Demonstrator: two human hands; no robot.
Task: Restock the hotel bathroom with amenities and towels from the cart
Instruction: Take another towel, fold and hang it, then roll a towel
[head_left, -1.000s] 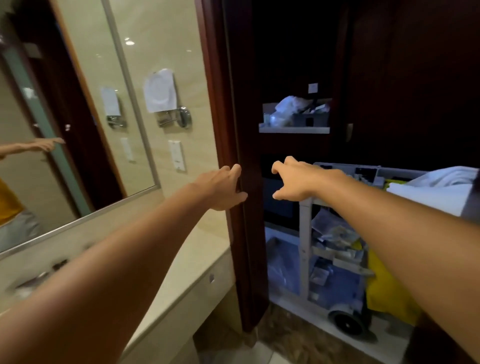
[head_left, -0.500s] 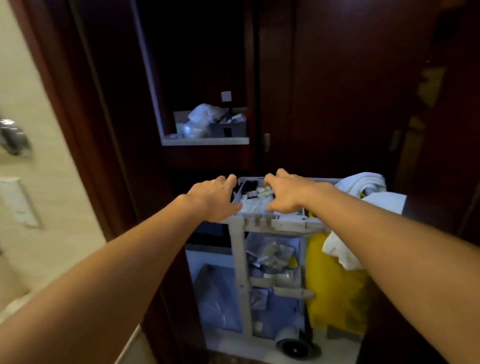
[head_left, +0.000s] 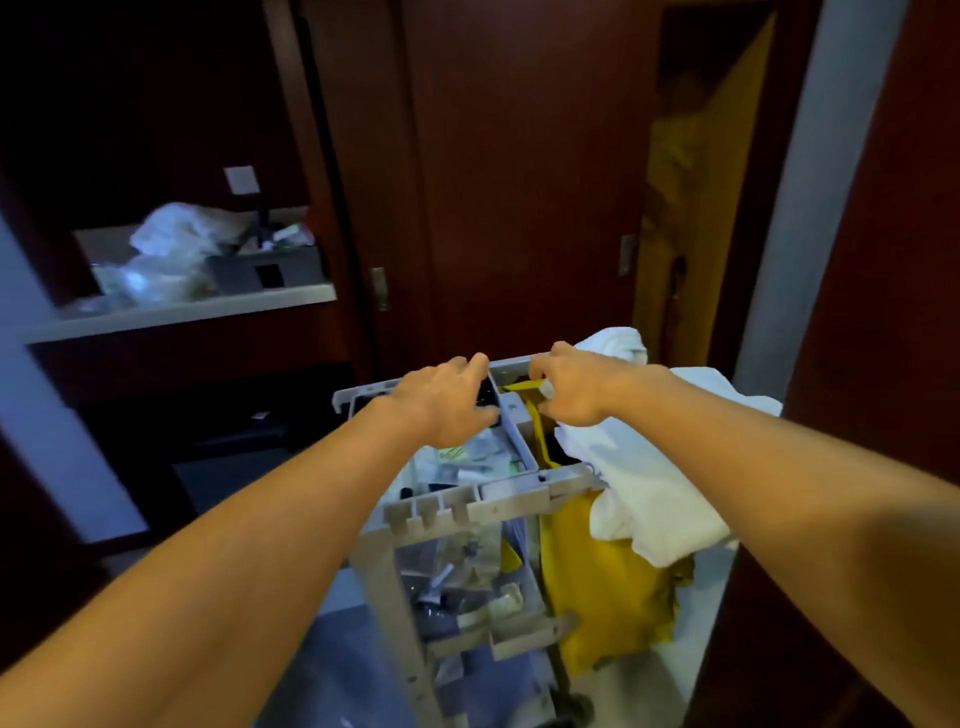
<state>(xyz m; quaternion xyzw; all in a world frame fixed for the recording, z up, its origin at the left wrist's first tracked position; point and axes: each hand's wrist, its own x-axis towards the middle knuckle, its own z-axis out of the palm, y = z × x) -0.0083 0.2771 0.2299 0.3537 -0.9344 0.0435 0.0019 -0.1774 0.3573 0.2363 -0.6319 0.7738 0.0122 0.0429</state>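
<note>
A grey plastic housekeeping cart (head_left: 467, 506) stands just ahead of me. Small packaged amenities (head_left: 467, 462) fill its top tray, and more of them (head_left: 457, 577) lie on the shelf below. My left hand (head_left: 447, 402) reaches over the top tray with relaxed fingers, touching the tray's divider and holding nothing. My right hand (head_left: 576, 389) hovers over the rim of the yellow bag (head_left: 597, 587) on the cart's right side, fingers loosely curled and empty. White towels (head_left: 649, 499) are draped over that bag, just right of my right hand.
A dark wooden door (head_left: 519, 182) closes off the space behind the cart. At the left, a wall niche with a pale shelf (head_left: 182, 312) holds crumpled plastic bags (head_left: 171, 244) and a dark box. A pale door frame (head_left: 789, 208) rises on the right.
The view has swung from the bathroom mirror and counter to the cart. Both hands have moved forward from the doorway to above the cart's top, and the cart now looks closer.
</note>
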